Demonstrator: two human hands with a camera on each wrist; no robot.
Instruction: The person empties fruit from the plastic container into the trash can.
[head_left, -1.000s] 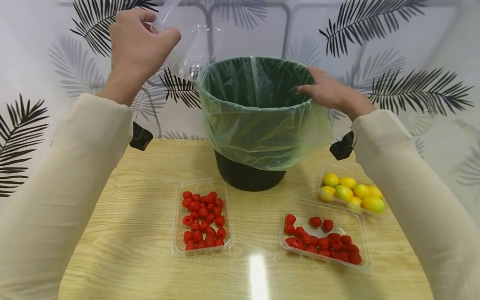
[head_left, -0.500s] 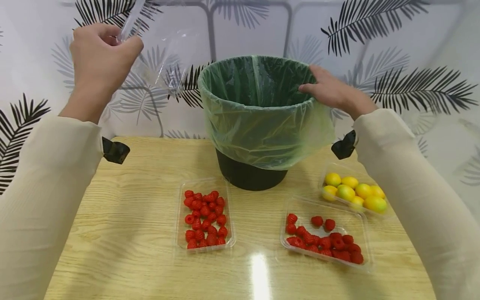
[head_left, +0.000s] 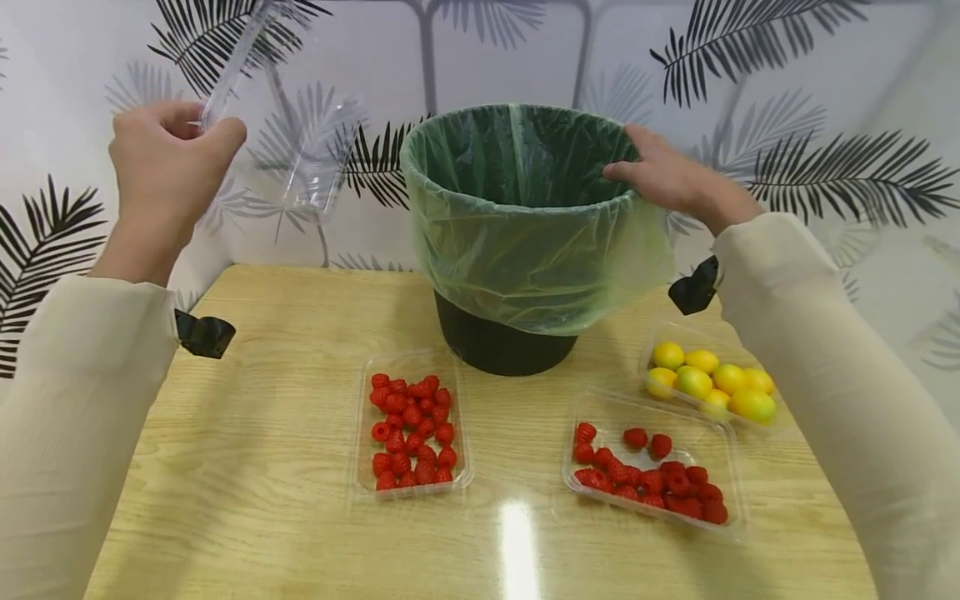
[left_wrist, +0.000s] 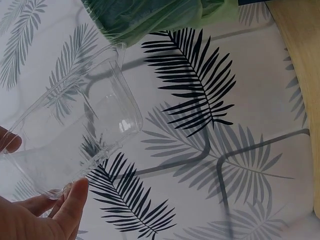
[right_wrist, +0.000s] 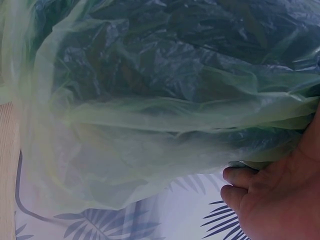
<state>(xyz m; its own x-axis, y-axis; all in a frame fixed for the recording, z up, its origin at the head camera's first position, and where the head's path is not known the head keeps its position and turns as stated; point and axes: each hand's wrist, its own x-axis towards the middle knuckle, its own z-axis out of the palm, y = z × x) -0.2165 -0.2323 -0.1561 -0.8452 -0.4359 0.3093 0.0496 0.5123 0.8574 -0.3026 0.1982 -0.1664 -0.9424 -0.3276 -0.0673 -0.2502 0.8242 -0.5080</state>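
My left hand (head_left: pixel 168 175) is raised at the upper left and pinches the edge of a clear plastic container (left_wrist: pixel 107 112), which holds no fruit. In the left wrist view its thumb and fingers grip the container's rim. A black trash bin (head_left: pixel 502 348) stands at the back of the table, lined with a thin green bag (head_left: pixel 525 267) folded over its rim. My right hand (head_left: pixel 671 177) grips the bin's right rim through the bag, thumb on the inner side. In the right wrist view the bag (right_wrist: pixel 150 117) fills most of the picture, with curled fingers beside it.
A clear tray of raspberries (head_left: pixel 411 425) lies left of centre on the wooden table (head_left: pixel 285 400). Another raspberry tray (head_left: pixel 656 479) sits at the right, with a tray of small yellow fruit (head_left: pixel 708 379) behind it. A leaf-patterned covering (head_left: pixel 795 92) stands behind the table.
My left hand has moved left and down, carrying the clear container away from the bin's left rim. The right hand keeps its place on the rim.
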